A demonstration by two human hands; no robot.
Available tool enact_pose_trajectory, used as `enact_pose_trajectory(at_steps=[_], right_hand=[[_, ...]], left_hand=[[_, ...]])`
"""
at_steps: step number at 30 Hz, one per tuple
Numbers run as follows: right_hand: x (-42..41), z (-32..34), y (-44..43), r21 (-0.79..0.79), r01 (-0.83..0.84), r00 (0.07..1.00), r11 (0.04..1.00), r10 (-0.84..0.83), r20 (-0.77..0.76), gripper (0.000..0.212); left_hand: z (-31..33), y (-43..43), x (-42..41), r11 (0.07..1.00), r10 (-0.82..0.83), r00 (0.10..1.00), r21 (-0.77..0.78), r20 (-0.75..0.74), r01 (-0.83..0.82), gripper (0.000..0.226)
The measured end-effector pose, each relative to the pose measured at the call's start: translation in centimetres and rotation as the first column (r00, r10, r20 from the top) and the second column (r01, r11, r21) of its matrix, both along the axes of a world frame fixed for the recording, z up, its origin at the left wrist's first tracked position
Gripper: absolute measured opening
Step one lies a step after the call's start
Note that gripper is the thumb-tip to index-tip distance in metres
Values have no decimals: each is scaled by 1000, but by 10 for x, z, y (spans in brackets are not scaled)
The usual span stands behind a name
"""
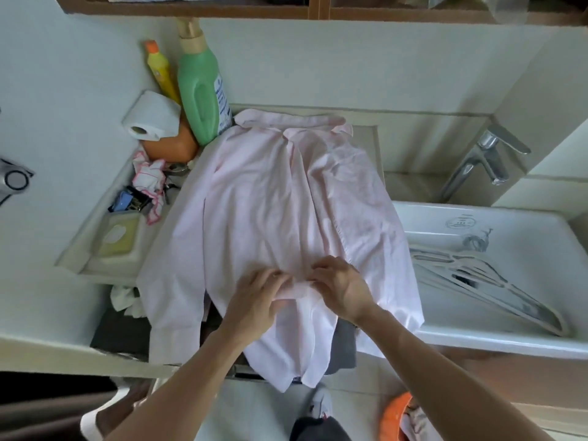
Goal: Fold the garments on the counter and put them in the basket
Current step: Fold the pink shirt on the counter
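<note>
Bench (pixel 367 138): pale worktop against a white wall, mostly covered by the garment.
Pink shirt (pixel 270 202): long-sleeved, spread flat on the bench. Its long axis runs straight away from the person. The collar points to the far wall and the hem points toward the person, hanging over the bench's near edge. The front opening runs down the middle; one sleeve lies along the left side.
Sink (pixel 477 338): white basin just right of the shirt, with the shirt's right edge draped over its near corner.
Hangers (pixel 477 272): pale plastic hangers lying inside the sink.
Dark garments (pixel 343 345): grey and black cloth under the shirt's lower part, showing at both sides.
Green bottle (pixel 200 100): upright at the far left, touching the shirt's left shoulder.
Left hand (pixel 257 297): on the shirt's lower middle, fingers (pixel 280 278) curled and pinching the front edge.
Right hand (pixel 340 288): just beside the left, fingers (pixel 318 268) curled, pinching the same strip of fabric.
Toilet roll (pixel 152 117): left of the bottle.
</note>
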State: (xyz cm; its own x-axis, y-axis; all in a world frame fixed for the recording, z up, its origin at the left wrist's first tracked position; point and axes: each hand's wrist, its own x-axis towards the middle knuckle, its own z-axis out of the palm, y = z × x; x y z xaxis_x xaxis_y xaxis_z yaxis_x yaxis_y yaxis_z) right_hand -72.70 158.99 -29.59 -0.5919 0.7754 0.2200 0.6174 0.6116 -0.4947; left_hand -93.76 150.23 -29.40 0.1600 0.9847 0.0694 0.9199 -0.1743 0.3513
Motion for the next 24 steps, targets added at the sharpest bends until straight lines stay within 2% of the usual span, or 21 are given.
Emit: enact_pose_trajectory(at_steps=[1,2,4,5,7,10,12,14,17,19,22,24], right_hand=[[0,4,-3,2,93,995,996,-93,-47,16],[1,9,-5,-52,193,976,980,-197,-88,16],[3,19,-14,-210,361,902,908,-398,-170,11],[2,23,-19,-266,404,866,875,-460,-197,12],[-8,29,-37,-322,405,859,856,-477,-185,40],[-31,30,-60,-333,402,897,853,-440,-44,86],[-41,27,-63,-319,432,900,844,-429,84,91],[-43,24,-64,-278,464,886,841,-438,155,81],[-34,18,-68,-251,565,822,786,-512,249,76],[-25,14,-69,-293,569,818,769,-493,296,62],[-11,19,-61,-347,544,839,764,-505,203,20],[0,26,-52,-330,594,790,734,-610,64,15]], left_hand=[[2,-1,-4,991,108,991,71,81,-114,36],[7,0,-8,965,231,957,85,174,-249,29],[19,-2,-12,874,455,804,-20,383,-485,33],[28,-3,-15,833,516,714,-84,474,-546,34],[44,-3,-21,801,541,586,-159,603,-576,29],[65,-3,-28,817,485,512,-157,709,-556,22],[75,-7,-32,835,466,519,-161,716,-527,15],[81,-16,-37,853,468,537,-199,701,-483,1],[83,-27,-49,857,477,591,-197,650,-476,16],[78,-34,-57,862,484,647,-193,589,-469,26],[69,-39,-66,858,507,728,-191,462,-477,32],[65,-38,-76,829,556,737,-191,385,-525,27]])
